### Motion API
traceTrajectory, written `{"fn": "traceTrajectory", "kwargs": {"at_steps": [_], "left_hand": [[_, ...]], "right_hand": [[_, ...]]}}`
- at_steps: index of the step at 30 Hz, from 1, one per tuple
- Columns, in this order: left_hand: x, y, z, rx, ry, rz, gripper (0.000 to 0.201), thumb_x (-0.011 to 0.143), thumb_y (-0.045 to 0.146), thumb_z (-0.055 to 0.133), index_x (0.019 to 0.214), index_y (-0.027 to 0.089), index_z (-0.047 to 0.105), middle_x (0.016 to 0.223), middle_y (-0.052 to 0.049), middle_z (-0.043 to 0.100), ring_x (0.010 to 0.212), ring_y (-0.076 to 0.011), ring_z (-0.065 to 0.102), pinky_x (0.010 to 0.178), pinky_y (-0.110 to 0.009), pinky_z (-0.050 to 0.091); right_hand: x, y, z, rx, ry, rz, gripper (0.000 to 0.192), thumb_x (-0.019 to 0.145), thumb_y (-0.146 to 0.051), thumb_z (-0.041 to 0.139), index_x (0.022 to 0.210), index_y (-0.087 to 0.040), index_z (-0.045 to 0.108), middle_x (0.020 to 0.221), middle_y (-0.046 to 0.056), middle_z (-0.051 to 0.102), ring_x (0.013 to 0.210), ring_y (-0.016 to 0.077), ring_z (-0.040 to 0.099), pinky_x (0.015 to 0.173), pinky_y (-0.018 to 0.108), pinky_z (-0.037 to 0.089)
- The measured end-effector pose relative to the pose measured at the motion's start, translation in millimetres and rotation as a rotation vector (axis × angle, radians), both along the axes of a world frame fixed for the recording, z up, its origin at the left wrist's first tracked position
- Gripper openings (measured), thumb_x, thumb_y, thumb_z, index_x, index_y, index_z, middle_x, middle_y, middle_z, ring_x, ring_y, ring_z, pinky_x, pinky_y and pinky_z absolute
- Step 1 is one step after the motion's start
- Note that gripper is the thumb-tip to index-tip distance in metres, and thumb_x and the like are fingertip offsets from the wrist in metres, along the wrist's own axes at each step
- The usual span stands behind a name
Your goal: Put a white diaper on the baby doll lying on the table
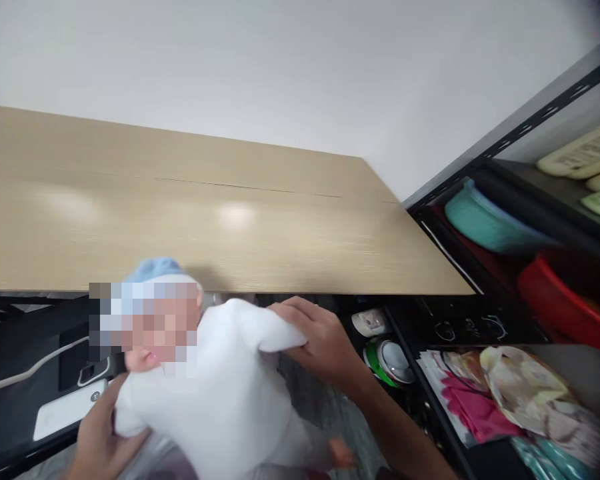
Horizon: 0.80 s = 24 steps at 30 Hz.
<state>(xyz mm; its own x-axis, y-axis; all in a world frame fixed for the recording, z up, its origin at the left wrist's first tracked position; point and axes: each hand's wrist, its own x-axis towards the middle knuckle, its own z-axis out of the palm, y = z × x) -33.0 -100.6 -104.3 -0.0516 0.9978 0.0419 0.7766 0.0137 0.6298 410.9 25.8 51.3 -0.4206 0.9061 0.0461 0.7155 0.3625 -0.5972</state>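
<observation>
Bare wooden tabletop (205, 220) against a white wall, shelving (520, 220) at right. Below its edge, both hands grasp a doll (225, 393): left hand (100, 440) fingers clasp its side, right hand (320, 340) fingers grip its sleeve.

A baby doll (215, 393) has its face pixelated and its legs cut off by the bottom edge, where the left hand (100, 440) is also partly cropped and blurred.
</observation>
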Motion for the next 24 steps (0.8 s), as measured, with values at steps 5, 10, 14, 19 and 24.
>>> {"fn": "traceTrajectory", "kwargs": {"at_steps": [5,10,14,19,24], "left_hand": [[30,107,76.1,0.161,0.106,-0.187,0.061,0.092,0.065,0.069,0.145,0.037,0.059,0.13,-0.006,0.084,0.112,-0.0409,0.082,0.096,-0.056,0.068],[57,182,120.4,0.171,0.224,-0.288,0.063,0.099,0.057,0.063,0.151,0.021,0.057,0.134,-0.017,0.082,0.118,-0.0433,0.079,0.095,-0.05,0.06],[66,231,123.6,0.206,0.284,-0.254,0.062,0.099,0.052,0.065,0.151,0.018,0.059,0.134,-0.018,0.081,0.119,-0.0419,0.078,0.091,-0.044,0.055],[62,294,118.7,0.212,0.346,-0.145,0.055,0.1,0.057,0.066,0.139,0.017,0.068,0.128,-0.017,0.082,0.111,-0.0354,0.075,0.09,-0.039,0.05],[56,349,106.5,0.282,0.404,-0.186,0.055,0.103,0.06,0.062,0.13,0.013,0.07,0.12,-0.017,0.079,0.108,-0.032,0.068,0.098,-0.041,0.048]], "right_hand": [[18,25,-14.4,0.11,0.063,-0.247,0.035,0.108,-0.045,0.066,0.138,-0.031,0.076,0.129,0.008,0.082,0.119,0.0347,0.077,0.098,0.042,0.058],[28,67,-43.4,0.163,0.042,-0.334,0.031,0.109,-0.049,0.068,0.129,-0.027,0.076,0.124,0.008,0.085,0.111,0.0319,0.078,0.091,0.037,0.054],[33,98,-58.6,0.21,-0.014,-0.387,0.037,0.109,-0.058,0.07,0.126,-0.025,0.077,0.12,0.01,0.085,0.11,0.0328,0.078,0.088,0.036,0.052],[34,144,-71.0,0.296,-0.153,-0.402,0.045,0.111,-0.065,0.067,0.128,-0.024,0.077,0.121,0.012,0.084,0.108,0.0316,0.076,0.086,0.035,0.049],[30,197,-82.0,0.388,-0.216,-0.409,0.049,0.112,-0.067,0.067,0.128,-0.021,0.075,0.122,0.013,0.083,0.11,0.0316,0.075,0.085,0.034,0.046]]}}
